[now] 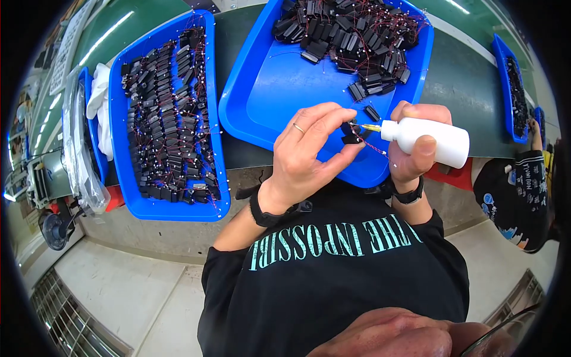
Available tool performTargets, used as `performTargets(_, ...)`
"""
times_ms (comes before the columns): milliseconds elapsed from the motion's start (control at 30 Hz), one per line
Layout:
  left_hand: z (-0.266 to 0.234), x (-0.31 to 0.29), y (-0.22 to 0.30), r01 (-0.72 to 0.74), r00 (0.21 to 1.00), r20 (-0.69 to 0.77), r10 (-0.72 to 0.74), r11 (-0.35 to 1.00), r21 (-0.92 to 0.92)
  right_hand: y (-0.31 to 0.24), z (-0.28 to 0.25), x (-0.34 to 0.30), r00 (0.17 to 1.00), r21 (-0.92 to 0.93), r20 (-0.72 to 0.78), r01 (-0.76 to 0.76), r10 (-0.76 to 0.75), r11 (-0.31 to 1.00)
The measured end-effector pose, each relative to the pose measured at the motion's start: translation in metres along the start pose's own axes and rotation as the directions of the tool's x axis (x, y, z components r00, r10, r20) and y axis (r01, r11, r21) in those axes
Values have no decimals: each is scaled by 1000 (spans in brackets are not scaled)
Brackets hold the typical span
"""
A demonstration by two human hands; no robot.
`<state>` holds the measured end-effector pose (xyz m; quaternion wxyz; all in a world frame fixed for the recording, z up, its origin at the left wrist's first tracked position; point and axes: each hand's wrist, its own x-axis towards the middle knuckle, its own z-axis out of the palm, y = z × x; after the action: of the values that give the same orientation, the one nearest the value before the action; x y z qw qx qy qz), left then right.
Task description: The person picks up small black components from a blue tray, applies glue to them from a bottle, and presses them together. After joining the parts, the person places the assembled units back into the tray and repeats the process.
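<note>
Between its thumb and fingers, my left hand point(309, 143) pinches a small black part point(352, 135) with twisted red and dark wires hanging from it. A white squeeze bottle point(433, 140) lies almost level in the grip of my right hand point(416, 143). Its thin brass-coloured nozzle point(372, 127) points left and reaches the black part; whether the tip touches it I cannot tell. Both hands are over the near edge of a large blue tray point(262, 89). Inside that tray, a loose black part point(372, 113) lies just beyond my fingers.
Many wired black parts point(357, 41) are heaped at the tray's far end. On the left, a second blue tray point(119, 119) holds rows of similar parts. Clear plastic bags point(86, 149) lie farther left. At right, another person point(517, 196) sits near another blue tray point(505, 89).
</note>
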<state>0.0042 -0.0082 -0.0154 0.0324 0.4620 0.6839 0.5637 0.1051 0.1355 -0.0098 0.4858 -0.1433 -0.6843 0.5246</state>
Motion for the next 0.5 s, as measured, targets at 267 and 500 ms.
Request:
performTargets(267, 1, 0, 0, -5, 1000, -3, 5, 1000, 2, 0, -2, 0, 1000, -14, 10, 1, -1, 1000)
performTargets(500, 1, 1, 0, -19, 1000, -11, 19, 1000, 3, 1, -2, 0, 1000, -19, 15, 4, -4, 1000)
